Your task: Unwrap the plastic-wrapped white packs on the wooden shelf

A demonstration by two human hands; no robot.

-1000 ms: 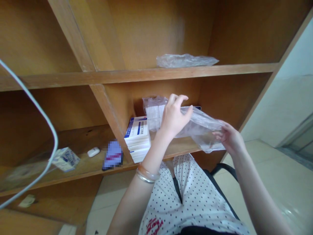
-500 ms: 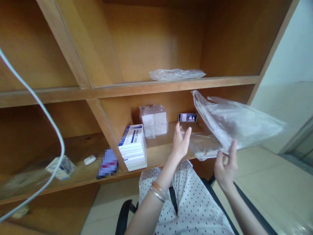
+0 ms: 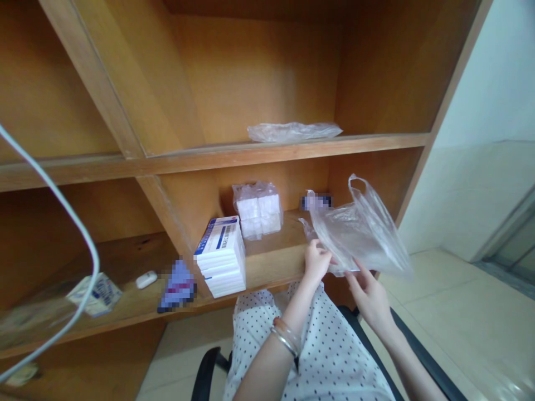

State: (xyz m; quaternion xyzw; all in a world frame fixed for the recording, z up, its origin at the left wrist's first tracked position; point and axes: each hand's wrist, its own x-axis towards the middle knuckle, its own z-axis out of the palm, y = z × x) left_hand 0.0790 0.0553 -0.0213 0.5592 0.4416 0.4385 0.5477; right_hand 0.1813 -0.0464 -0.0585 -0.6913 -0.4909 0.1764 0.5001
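A clear plastic bag stands up from the front of the lower shelf, its loop handles at the top. My left hand has its fingers curled at the bag's lower left edge. On the lower right, my right hand pinches the bag's bottom edge between thumb and fingers. Left of the hands is a stack of white and blue boxes. Behind that stack sits a block of small white boxes wrapped in clear plastic.
Another clear bag lies on the upper shelf. A blurred-out phone rests at the back of the lower shelf. In the left compartment are a carton, a small white object and a pixelated item. A white cable hangs at left.
Both hands have come closer together at the bag's lower edge. The bag has swung left and more upright, and my left hand, open before, now has its fingers closed on it.
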